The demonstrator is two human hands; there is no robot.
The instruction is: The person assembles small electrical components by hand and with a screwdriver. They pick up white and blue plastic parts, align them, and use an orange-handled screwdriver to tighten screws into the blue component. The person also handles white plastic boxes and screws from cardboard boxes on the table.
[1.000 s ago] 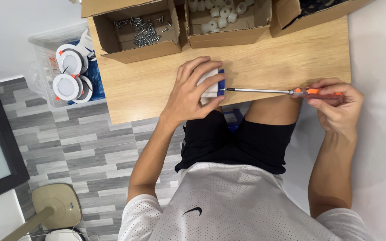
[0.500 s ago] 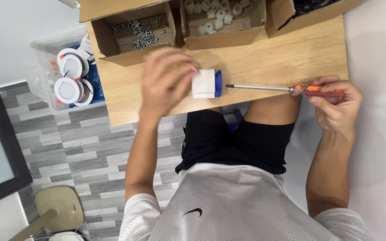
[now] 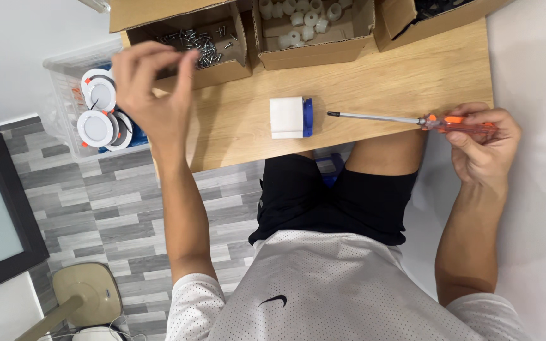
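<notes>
While left hand (image 3: 150, 88) hovers — screw box (image 3: 188, 47); next box (image 3: 314, 31), seemingly white caps.

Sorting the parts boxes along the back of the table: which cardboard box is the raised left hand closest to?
The left hand hovers by the leftmost cardboard box, the one holding dark metal screws; the box of white plastic parts sits farther right.

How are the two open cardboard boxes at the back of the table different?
The left cardboard box holds small dark metal screws; the middle cardboard box holds white plastic pieces. The left hand hovers by the left one, none by the middle. Both are brown and open-topped.
</notes>
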